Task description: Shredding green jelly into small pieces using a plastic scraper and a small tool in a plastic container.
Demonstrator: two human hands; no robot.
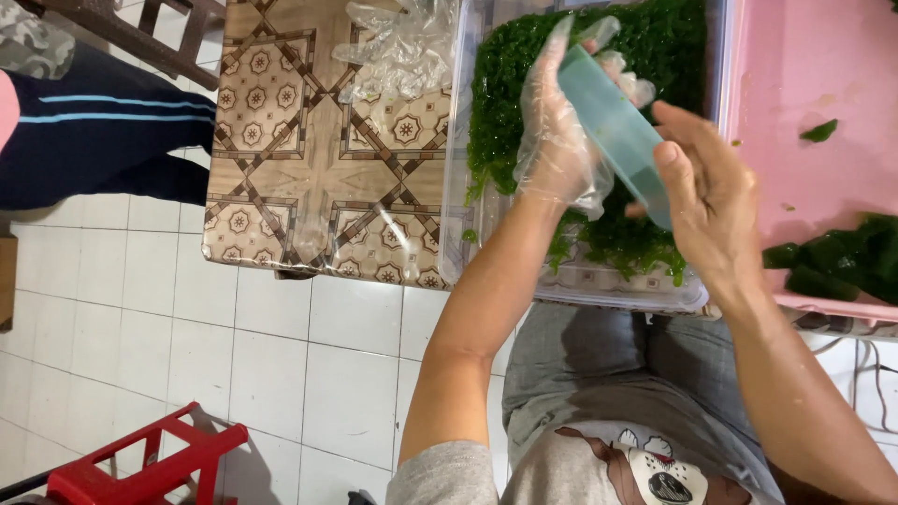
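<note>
My left hand (554, 131) wears a thin clear plastic glove and grips the far end of a teal rectangular mould (615, 126). My bare right hand (706, 187) holds the mould's near end, thumb on its side. Both hands hover over a clear plastic tub (599, 285) filled with shredded dark green strands (655, 47). The mould is tilted, its long side facing me.
A pink tray (804, 65) on the right holds dark green blocks (837, 262). Crumpled clear gloves (398, 51) lie on the patterned low table (299, 178). Another person's dark-trousered leg (94, 131) is at the far left. A red stool (140, 463) stands on the white tiled floor.
</note>
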